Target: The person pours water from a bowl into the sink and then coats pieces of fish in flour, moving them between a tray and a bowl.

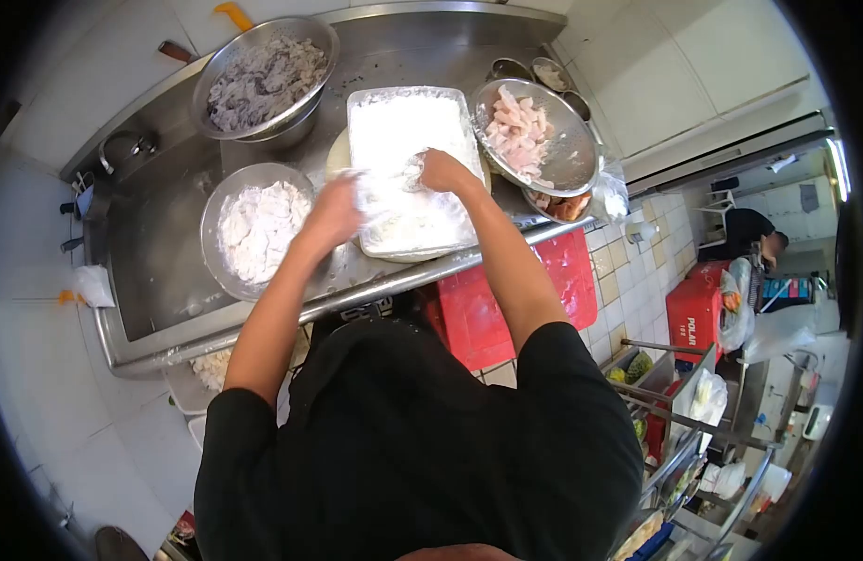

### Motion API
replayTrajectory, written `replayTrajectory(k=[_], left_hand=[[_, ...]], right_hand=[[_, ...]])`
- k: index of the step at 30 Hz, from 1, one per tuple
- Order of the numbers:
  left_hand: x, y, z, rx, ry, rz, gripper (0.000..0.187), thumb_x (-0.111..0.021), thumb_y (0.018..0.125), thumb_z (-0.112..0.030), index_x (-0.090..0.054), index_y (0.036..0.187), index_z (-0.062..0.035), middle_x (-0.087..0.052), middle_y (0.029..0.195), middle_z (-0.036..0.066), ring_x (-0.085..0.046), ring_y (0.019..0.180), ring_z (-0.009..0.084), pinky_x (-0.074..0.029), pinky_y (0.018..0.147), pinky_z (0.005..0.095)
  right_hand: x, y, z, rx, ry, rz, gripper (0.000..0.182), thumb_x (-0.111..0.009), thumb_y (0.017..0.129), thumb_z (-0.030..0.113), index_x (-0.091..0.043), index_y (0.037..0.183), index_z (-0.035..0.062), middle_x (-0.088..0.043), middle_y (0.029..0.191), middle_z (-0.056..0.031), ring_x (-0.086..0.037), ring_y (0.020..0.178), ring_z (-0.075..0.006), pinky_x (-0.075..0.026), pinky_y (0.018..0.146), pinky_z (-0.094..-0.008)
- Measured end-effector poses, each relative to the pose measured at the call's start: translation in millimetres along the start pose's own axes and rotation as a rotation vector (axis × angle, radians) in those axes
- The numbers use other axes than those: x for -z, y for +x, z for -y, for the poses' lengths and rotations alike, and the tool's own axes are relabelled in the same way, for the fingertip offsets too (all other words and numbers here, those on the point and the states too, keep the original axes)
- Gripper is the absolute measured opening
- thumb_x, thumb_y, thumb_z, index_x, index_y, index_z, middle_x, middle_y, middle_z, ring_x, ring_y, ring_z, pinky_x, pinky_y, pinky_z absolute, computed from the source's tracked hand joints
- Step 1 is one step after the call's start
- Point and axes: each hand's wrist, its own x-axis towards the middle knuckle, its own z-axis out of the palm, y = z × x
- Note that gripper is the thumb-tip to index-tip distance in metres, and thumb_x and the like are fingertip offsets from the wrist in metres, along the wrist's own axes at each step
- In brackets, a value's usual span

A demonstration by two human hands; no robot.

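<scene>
A white rectangular tray (pixel 361 112) of white flour-like powder lies in front of me on the steel counter. My left hand (pixel 338 213) is at the tray's left edge, its fingers smeared by motion. Over the powder, my right hand (pixel 442 172) has its fingers curled down at a white coated clump (pixel 413 174); what exactly they grip is hidden. To the left, a bowl (pixel 210 220) holds white-coated pieces (pixel 260 229). On the right, a tilted metal bowl (pixel 573 154) contains raw pale pink meat strips (pixel 518 131).
A metal bowl (pixel 321 47) of greyish, powdery pieces stands at the back left. The sink basin (pixel 160 252) lies left, with a faucet (pixel 123 148). Below the counter edge is a red lid (pixel 562 280). Another person (pixel 745 232) bends near a red cooler (pixel 690 313) at right.
</scene>
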Motion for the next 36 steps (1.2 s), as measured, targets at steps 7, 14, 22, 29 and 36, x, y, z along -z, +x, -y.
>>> replayTrajectory(k=[7,14,22,29,36], left_hand=[[-80,41,-16,0.100,0.340,0.330,0.050,-0.060,0.077,-0.009,-0.050,0.123,0.0057,-0.055,0.117,0.026,-0.053,0.111,0.0401,-0.043,0.096,0.0435],[-94,64,-1,0.323,-0.188,0.107,0.047,-0.059,0.074,-0.005,-0.053,0.120,0.0038,-0.062,0.108,0.026,-0.059,0.104,0.0370,-0.047,0.089,0.0409],[-53,78,7,0.421,-0.556,0.141,0.044,-0.063,0.083,-0.020,-0.056,0.118,0.0047,-0.064,0.106,0.017,-0.060,0.091,0.0264,-0.048,0.080,0.0351],[-43,72,4,0.461,-0.371,0.036,0.035,-0.054,0.081,-0.009,-0.057,0.113,0.0064,-0.063,0.104,0.020,-0.061,0.090,0.0260,-0.048,0.078,0.0342],[-56,87,19,0.454,-0.396,-0.074,0.031,-0.053,0.081,-0.009,-0.058,0.106,0.0076,-0.065,0.099,0.021,-0.064,0.090,0.0313,-0.049,0.076,0.0376]], right_hand=[[13,-41,-8,0.103,0.118,0.056,0.045,-0.060,0.071,0.007,-0.059,0.115,-0.0012,-0.061,0.114,-0.0244,-0.058,0.107,-0.0366,-0.046,0.092,-0.0389],[2,-52,9,-0.097,0.797,-0.063,0.040,-0.059,0.076,0.007,-0.058,0.114,-0.0073,-0.065,0.103,-0.0188,-0.062,0.092,-0.0241,-0.048,0.082,-0.0319],[6,-43,-24,-0.095,0.857,-0.231,0.044,-0.060,0.074,0.004,-0.056,0.117,-0.0055,-0.065,0.106,-0.0194,-0.062,0.093,-0.0281,-0.049,0.081,-0.0341],[29,-56,-14,-0.100,0.391,-0.396,0.046,-0.060,0.071,0.004,-0.055,0.115,-0.0068,-0.059,0.108,-0.0309,-0.057,0.102,-0.0423,-0.047,0.086,-0.0400],[7,-47,-24,-0.098,0.334,-0.494,0.039,-0.056,0.072,0.002,-0.059,0.111,-0.0050,-0.063,0.100,-0.0283,-0.061,0.097,-0.0397,-0.048,0.085,-0.0405]])
